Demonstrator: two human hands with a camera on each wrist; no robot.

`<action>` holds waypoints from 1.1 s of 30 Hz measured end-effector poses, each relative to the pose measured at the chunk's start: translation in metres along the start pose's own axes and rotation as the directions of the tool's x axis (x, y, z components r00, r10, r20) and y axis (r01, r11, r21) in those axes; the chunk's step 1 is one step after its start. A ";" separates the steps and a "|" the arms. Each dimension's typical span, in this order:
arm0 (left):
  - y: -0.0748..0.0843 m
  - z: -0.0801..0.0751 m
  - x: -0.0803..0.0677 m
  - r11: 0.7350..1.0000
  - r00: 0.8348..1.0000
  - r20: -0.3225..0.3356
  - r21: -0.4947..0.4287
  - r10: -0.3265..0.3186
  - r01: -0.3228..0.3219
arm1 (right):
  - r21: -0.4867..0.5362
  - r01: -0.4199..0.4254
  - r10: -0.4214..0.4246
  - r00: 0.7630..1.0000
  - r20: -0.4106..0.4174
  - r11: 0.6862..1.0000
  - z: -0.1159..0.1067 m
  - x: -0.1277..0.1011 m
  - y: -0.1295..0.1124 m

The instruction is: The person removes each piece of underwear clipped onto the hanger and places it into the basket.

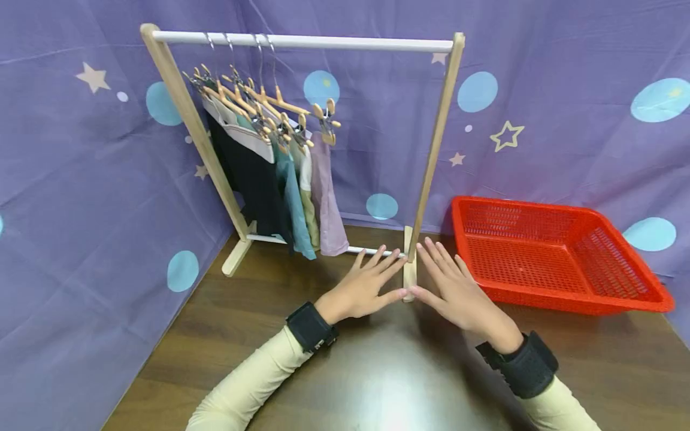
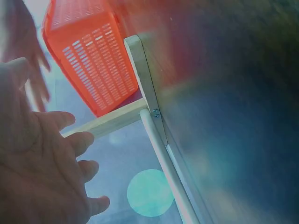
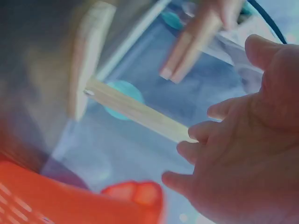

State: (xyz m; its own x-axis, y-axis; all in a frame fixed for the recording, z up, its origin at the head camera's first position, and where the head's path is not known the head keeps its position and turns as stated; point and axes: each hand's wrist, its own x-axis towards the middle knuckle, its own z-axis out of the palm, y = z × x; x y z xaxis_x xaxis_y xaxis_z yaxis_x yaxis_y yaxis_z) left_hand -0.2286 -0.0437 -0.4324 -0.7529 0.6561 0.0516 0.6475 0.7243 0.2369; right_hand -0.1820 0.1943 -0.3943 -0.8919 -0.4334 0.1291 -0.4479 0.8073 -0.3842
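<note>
My left hand [image 1: 363,287] is held out with its fingers spread, palm down, in front of the right foot of a small clothes rack [image 1: 431,149]. Opposite it, my right hand [image 1: 458,293] spreads its fingers too, between that foot and a red plastic basket [image 1: 566,299]. The thumb tips come close together over the rack's foot in the head view. Neither hand holds anything. On the rack's left half hang several clip hangers [image 1: 286,108] with small garments: black trousers [image 1: 250,173], a teal piece [image 1: 303,209], a white-and-green one and a lilac one [image 1: 329,203].
The rack has a white top rail [image 1: 350,42] and a white lower bar [image 1: 366,250] between wooden posts. A purple curtain [image 1: 566,36] with stars and dots closes off the back and left. Everything stands on a brown wooden tabletop [image 1: 345,371].
</note>
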 end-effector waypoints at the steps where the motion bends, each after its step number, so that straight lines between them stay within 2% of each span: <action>1: 0.000 0.002 -0.001 1.000 1.000 0.005 -0.007 0.002 -0.002 | 0.034 0.005 -0.005 1.000 -0.007 0.999 -0.004 -0.003 -0.001; 6: -0.002 0.005 -0.005 0.999 1.000 0.015 -0.035 0.006 -0.005 | 0.199 0.026 -0.020 0.999 -0.032 0.980 -0.033 -0.015 -0.003; 9: -0.003 0.004 -0.006 0.999 1.000 0.008 -0.050 0.002 -0.002 | 0.242 0.035 -0.026 0.999 -0.040 0.970 -0.058 -0.016 -0.009; 13: -0.004 0.003 -0.005 0.998 0.999 -0.023 -0.059 0.025 -0.026 | 0.201 0.064 -0.050 0.996 -0.072 0.977 -0.097 -0.011 -0.021; 17: -0.001 -0.002 -0.005 0.995 0.993 -0.080 -0.040 0.083 -0.087 | 0.152 0.121 -0.107 0.989 -0.098 0.981 -0.134 -0.005 -0.038; 21: 0.005 -0.014 -0.007 0.987 0.973 -0.175 -0.010 0.154 -0.158 | 0.127 0.172 -0.161 0.982 -0.096 0.977 -0.163 0.005 -0.055; 24: 0.012 -0.028 -0.010 0.975 0.937 -0.274 0.014 0.218 -0.223 | 0.091 0.199 -0.190 0.977 -0.097 0.976 -0.179 0.013 -0.065; 26: 0.018 -0.040 -0.015 0.963 0.897 -0.355 0.040 0.265 -0.268 | 0.070 0.210 -0.203 0.974 -0.095 0.975 -0.187 0.018 -0.070; 27: 0.021 -0.047 -0.018 0.954 0.865 -0.407 0.063 0.293 -0.294 | 0.057 0.216 -0.210 0.973 -0.094 0.975 -0.190 0.021 -0.072; 28: 0.023 -0.054 -0.022 0.943 0.823 -0.466 0.092 0.325 -0.320 | 0.047 0.219 -0.214 0.973 -0.091 0.975 -0.193 0.023 -0.074; 29: 0.026 -0.062 -0.026 0.931 0.772 -0.528 0.126 0.355 -0.342 | 0.034 0.221 -0.218 0.972 -0.087 0.975 -0.195 0.026 -0.075; 30: 0.029 -0.072 -0.031 0.919 0.708 -0.595 0.156 0.380 -0.362 | 0.015 0.225 -0.223 0.971 -0.085 0.974 -0.197 0.029 -0.076; 31: 0.031 -0.082 -0.035 0.907 0.633 -0.663 0.188 0.400 -0.377 | -0.006 0.228 -0.227 0.970 -0.085 0.974 -0.199 0.031 -0.077; 33: 0.032 -0.105 -0.045 0.892 0.466 -0.788 0.225 0.403 -0.392 | -0.057 0.232 -0.237 0.968 -0.086 0.971 -0.202 0.035 -0.078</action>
State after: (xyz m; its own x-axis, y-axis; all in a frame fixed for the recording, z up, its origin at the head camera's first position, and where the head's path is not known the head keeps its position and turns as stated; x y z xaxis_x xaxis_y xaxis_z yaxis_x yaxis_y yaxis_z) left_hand -0.1865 -0.0718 -0.3248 -0.1828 0.4310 0.8836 0.8992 0.4367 -0.0270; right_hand -0.1912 0.1970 -0.1755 -0.7624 -0.5760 0.2949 -0.6458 0.7060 -0.2907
